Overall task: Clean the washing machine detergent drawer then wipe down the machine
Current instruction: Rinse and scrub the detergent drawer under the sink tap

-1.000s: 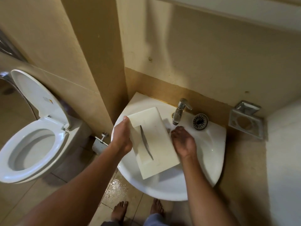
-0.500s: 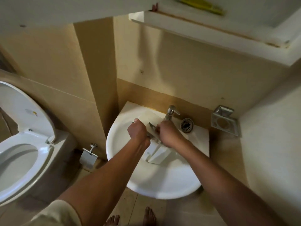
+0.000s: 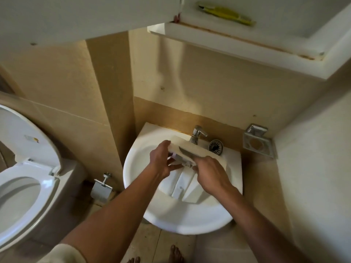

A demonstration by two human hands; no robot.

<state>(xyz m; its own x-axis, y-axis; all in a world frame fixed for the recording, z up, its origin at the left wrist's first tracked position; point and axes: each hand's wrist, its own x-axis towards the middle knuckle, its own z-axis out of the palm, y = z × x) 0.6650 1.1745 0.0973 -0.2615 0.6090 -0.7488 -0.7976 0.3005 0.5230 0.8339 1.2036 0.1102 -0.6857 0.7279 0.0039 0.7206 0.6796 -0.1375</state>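
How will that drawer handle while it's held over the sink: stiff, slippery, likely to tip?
The drawer looks like rigid white plastic with straight dividers, so probably stiff and light. Held over the sink by the tap, it may be wet and slippery. The left hand and right hand grip only its far end, so the near end could swing.

One detergent drawer [image 3: 187,179] sits in two grips, the left hand [image 3: 161,161] and right hand [image 3: 210,172]. Beneath them is one sink [image 3: 182,219]; beyond them, one tap [image 3: 196,134] and one drain cover [image 3: 215,147]. Left: one toilet [image 3: 24,186].
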